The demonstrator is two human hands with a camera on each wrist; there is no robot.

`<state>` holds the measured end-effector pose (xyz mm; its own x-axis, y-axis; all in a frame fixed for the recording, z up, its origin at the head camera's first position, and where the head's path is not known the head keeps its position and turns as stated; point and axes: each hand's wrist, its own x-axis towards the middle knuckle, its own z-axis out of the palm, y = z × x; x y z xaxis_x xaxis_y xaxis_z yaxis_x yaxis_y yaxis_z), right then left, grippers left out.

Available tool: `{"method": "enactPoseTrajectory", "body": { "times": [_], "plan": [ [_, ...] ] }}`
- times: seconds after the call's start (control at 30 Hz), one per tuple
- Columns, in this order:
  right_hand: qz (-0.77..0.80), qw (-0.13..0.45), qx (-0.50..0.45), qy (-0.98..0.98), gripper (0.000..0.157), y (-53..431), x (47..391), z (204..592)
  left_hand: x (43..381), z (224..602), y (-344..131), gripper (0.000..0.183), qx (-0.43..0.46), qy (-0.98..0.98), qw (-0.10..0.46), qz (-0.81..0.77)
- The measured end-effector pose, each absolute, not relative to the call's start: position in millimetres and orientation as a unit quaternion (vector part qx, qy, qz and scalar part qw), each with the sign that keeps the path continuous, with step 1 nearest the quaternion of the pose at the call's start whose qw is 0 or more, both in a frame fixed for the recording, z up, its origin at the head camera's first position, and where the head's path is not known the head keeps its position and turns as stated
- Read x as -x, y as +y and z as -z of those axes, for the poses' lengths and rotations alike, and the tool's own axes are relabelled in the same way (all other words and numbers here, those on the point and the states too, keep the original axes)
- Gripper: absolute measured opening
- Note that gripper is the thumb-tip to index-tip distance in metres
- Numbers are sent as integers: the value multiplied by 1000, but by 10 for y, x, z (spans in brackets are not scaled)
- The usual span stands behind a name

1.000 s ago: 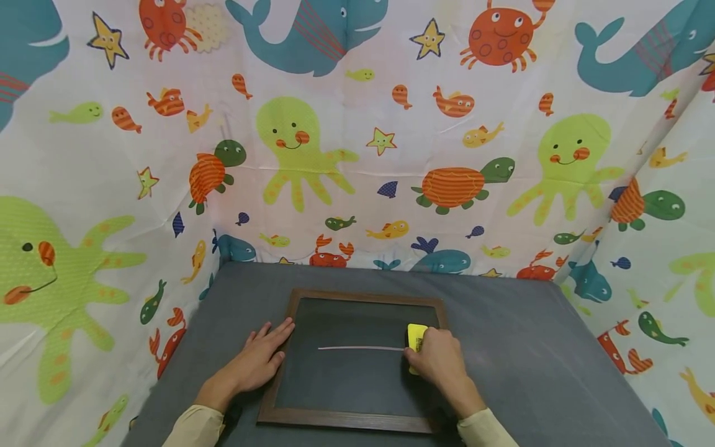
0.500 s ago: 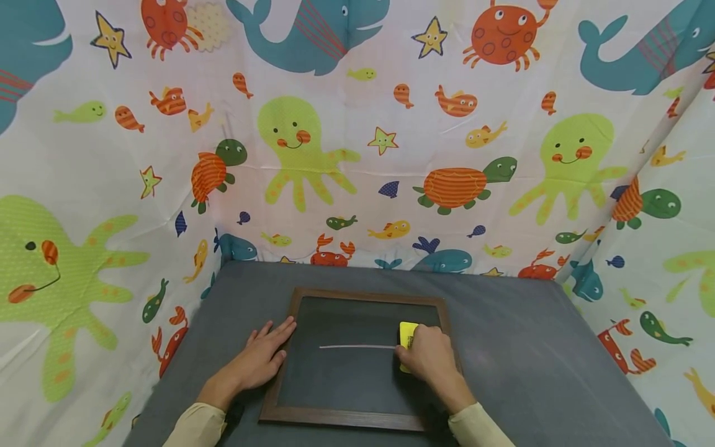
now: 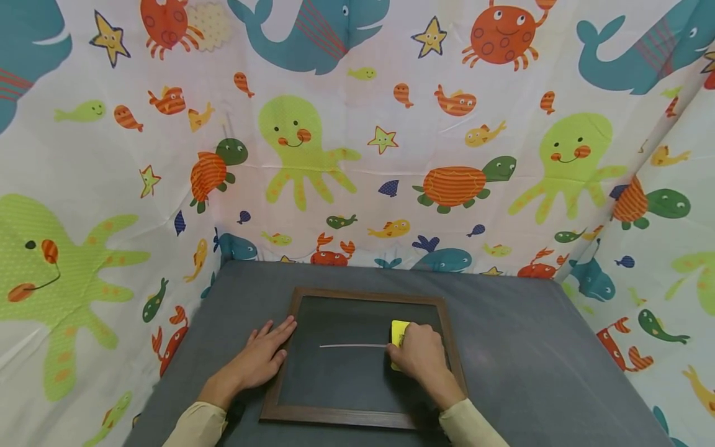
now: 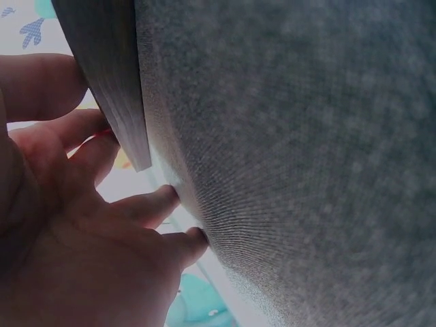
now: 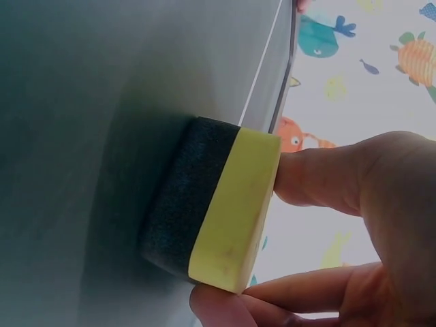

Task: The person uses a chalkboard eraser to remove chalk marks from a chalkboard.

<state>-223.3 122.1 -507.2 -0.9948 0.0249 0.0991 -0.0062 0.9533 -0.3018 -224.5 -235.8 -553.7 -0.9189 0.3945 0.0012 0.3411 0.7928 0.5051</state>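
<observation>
A chalkboard (image 3: 335,379) in a brown wooden frame lies on the grey cloth, crossed by a thin pale chalk line (image 3: 352,345). My right hand (image 3: 421,357) grips a yellow board eraser (image 3: 398,335) near the board's right side. In the right wrist view the dark felt of the eraser (image 5: 231,211) is against the board, and the line runs up to it. Fingers and thumb pinch its yellow back. My left hand (image 3: 257,360) rests with straight fingers at the left side of the frame. The left wrist view shows fingertips at the frame's edge (image 4: 116,88) and on the cloth.
Grey cloth (image 3: 514,354) covers the table around the board. White curtains (image 3: 368,143) printed with sea animals stand at the back and both sides, meeting the table's edges.
My right hand has slid the eraser leftward along the chalk line, and the line's right end has become shorter. The left hand has stayed in place.
</observation>
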Motion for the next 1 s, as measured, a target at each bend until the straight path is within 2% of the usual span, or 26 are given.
{"method": "enactPoseTrajectory", "body": {
  "times": [1.0],
  "plan": [
    [-172, 42, -16, -984, 37, 876, 2238, 5042, 2255, 5544, -2389, 61, -194, 946, 60, -253]
  ]
}}
